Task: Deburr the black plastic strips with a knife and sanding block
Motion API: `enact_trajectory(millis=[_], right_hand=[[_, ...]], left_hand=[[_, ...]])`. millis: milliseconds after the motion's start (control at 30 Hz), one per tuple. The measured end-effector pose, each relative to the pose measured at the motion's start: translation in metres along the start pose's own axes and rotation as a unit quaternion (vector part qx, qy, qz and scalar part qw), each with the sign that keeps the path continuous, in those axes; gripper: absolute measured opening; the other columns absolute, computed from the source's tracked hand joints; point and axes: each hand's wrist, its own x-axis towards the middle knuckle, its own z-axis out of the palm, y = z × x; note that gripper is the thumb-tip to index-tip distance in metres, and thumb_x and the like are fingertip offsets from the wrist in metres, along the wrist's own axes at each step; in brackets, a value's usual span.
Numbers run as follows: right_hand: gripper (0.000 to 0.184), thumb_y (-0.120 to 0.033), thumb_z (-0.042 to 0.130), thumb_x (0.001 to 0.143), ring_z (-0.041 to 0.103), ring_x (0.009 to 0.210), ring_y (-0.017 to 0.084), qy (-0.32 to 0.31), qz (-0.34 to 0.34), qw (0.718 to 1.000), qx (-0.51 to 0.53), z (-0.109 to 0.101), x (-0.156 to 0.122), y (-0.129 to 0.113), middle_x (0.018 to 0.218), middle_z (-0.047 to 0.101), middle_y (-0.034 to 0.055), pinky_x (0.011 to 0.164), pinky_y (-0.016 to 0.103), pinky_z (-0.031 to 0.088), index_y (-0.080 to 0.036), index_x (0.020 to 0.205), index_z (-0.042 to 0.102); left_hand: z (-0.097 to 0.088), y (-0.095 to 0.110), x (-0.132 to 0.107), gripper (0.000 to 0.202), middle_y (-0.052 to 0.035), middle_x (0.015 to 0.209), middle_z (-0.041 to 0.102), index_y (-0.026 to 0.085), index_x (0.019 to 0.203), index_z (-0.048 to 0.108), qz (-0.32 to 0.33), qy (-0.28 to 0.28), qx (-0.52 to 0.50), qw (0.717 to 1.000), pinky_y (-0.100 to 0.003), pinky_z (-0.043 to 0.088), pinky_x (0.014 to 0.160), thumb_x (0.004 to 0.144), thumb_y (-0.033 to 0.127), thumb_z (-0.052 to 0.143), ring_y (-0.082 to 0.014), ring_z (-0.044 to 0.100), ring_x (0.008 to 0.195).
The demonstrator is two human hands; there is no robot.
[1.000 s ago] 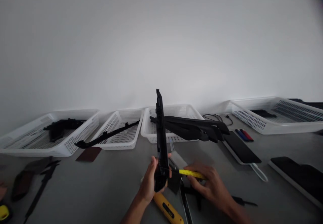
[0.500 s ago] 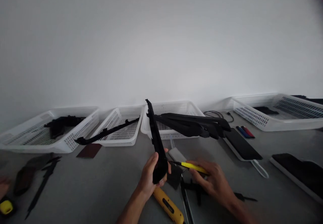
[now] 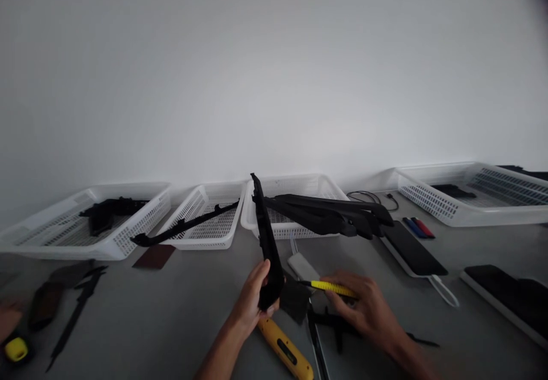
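Observation:
My left hand [image 3: 252, 294] is closed around the lower end of a long black plastic trim piece [image 3: 266, 231], which it holds up tilted above the table. My right hand [image 3: 363, 303] grips a slim yellow-handled craft knife [image 3: 334, 288]. The knife points left; its dark tip is close to the trim piece's lower end, and I cannot tell whether they touch. Beneath the hands lie a dark square pad [image 3: 295, 301], a yellow tool [image 3: 286, 350] with a dark panel and another black part [image 3: 338, 323], partly covered by my right hand.
White plastic baskets [image 3: 201, 245] line the wall; several black trim pieces [image 3: 329, 214] lie across the middle one. At right are a dark flat device [image 3: 413, 249], blue and red items [image 3: 419, 227] and a cable [image 3: 363, 195]. Another person's hand [image 3: 9, 317] shows at far left.
The knife tip has shifted slightly right and down, away from the trim piece. The trim piece has turned a little, and fewer left fingers show behind it.

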Motion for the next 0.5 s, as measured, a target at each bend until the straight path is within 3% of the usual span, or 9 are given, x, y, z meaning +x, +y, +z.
enact_trajectory(millis=[67, 200, 500], right_hand=[[0.026, -0.038, 0.062, 0.1, 0.076, 0.073, 0.024, -0.01, 0.005, 1.0, -0.003, -0.001, 0.0, 0.0, 0.085, 0.081, 0.0047, 0.069, 0.032, 0.056, -0.023, 0.1, 0.083], [0.033, -0.046, 0.059, 0.103, 0.079, 0.083, 0.027, 0.009, 0.043, 0.999, 0.011, -0.001, 0.002, -0.003, 0.092, 0.084, 0.0073, 0.075, 0.035, 0.059, -0.022, 0.103, 0.083], [0.041, -0.052, 0.057, 0.105, 0.08, 0.089, 0.029, 0.014, 0.079, 0.996, 0.036, 0.007, 0.004, -0.011, 0.101, 0.086, 0.0093, 0.08, 0.034, 0.06, -0.022, 0.108, 0.084]], left_hand=[[0.001, -0.001, 0.0, 0.061, 0.0052, 0.05, 0.053, 0.017, 0.078, 0.067, -0.006, -0.009, 0.003, 1.0, -0.019, 0.011, 0.031, 0.079, 0.078, 0.074, -0.0056, 0.039, 0.029], [0.003, -0.003, 0.0, 0.057, 0.0039, 0.058, 0.06, 0.018, 0.082, 0.066, -0.015, -0.019, 0.0, 1.0, -0.019, 0.011, 0.031, 0.08, 0.075, 0.074, -0.0049, 0.041, 0.03], [0.006, 0.002, -0.005, 0.052, 0.0073, 0.048, 0.052, 0.019, 0.087, 0.067, -0.033, -0.027, -0.003, 0.999, -0.019, 0.015, 0.031, 0.089, 0.07, 0.069, -0.0059, 0.037, 0.031]])
